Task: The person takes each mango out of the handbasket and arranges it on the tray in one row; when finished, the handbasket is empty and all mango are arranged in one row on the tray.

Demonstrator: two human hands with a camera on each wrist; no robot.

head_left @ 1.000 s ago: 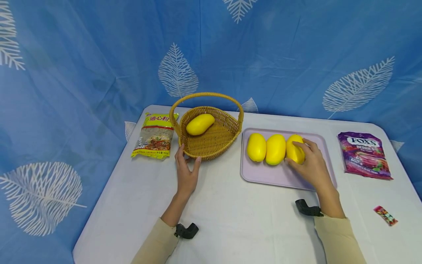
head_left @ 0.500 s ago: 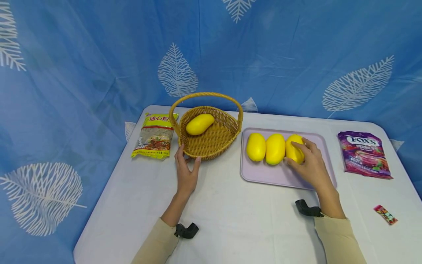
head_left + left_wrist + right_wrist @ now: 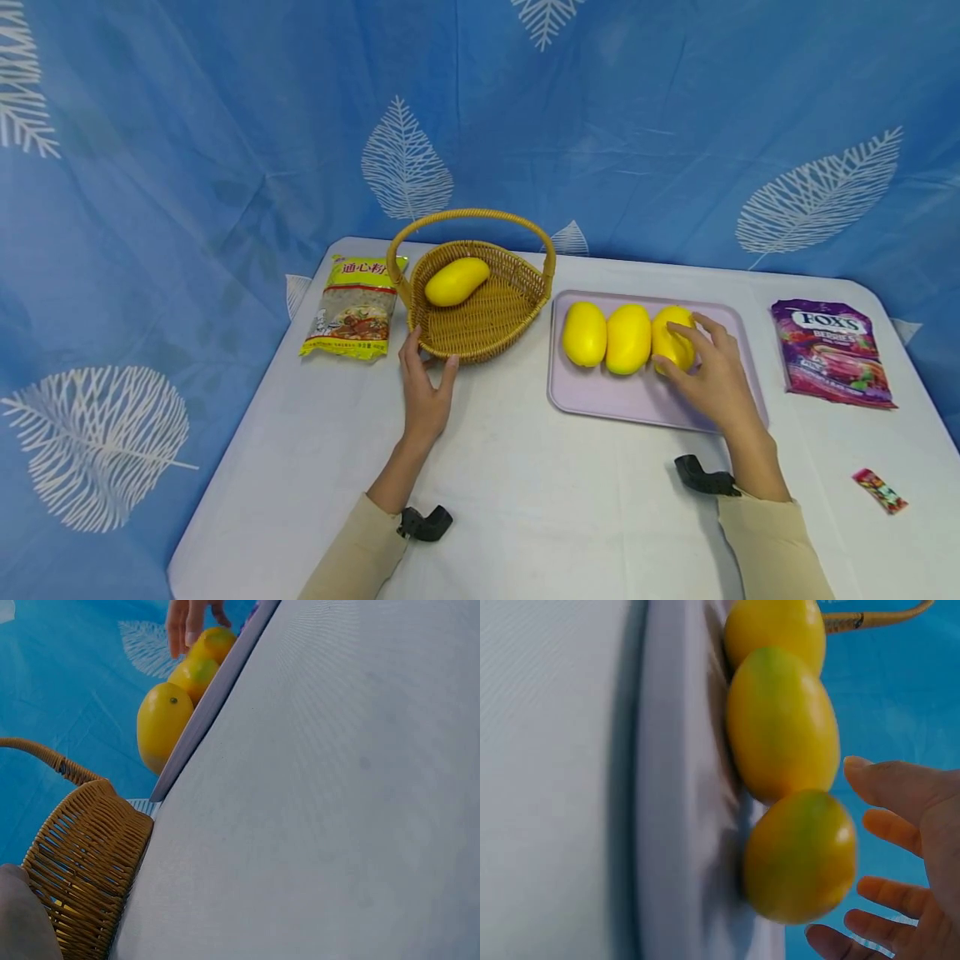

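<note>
My right hand [image 3: 712,371] is over the rightmost of three yellow mangoes lying in a row on a lilac tray [image 3: 600,398]. In the right wrist view its fingers are spread and stand a little off that mango [image 3: 801,856]. The middle mango [image 3: 628,339] and the left mango [image 3: 584,334] lie side by side. My left hand [image 3: 426,396] is at the front of a wicker basket [image 3: 480,329], fingertips right at its rim, thumb pointing away from the fingers. Another mango [image 3: 457,282] lies inside the basket.
A bag of pasta [image 3: 354,308] lies left of the basket, partly behind its handle [image 3: 471,214]. Right of the tray are a purple FOX'S candy bag [image 3: 832,354] and a small wrapped sweet [image 3: 880,490]. A blue leaf-patterned cloth [image 3: 637,125] hangs behind the table.
The right hand has shifted very slightly to the right beside the rightmost mango. The left hand, basket, tray and mangoes show no clear movement.
</note>
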